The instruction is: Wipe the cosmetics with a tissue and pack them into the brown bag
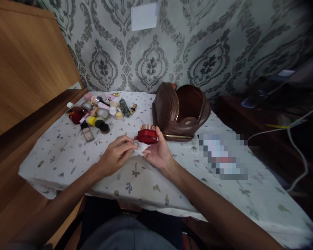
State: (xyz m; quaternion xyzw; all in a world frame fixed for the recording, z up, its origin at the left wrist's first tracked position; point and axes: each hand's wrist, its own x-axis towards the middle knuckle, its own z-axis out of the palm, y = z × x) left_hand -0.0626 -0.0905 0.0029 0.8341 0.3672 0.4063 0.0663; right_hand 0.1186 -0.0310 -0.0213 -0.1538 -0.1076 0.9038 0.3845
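Note:
My right hand [160, 152] grips a red glass bottle [147, 136] with a ribbed gold-toned cap, which looks like a perfume bottle, tilted above the table. A white tissue [140, 149] lies against the bottle's lower side, pinched in the fingers of my left hand [118, 152]. The tissue partly reaches the fingers of my right hand. Just behind the bottle, to the right, a brown leather bag [169, 111] stands with its zipped top gaping.
Several cosmetics lie at the back left, among them a foundation bottle [87, 132], a dark green tube [124, 108] and a gold lipstick [133, 109]. A blurred-out flat item [223, 156] lies right on the patterned tablecloth [151, 184]. A white cable [299, 149] hangs beyond.

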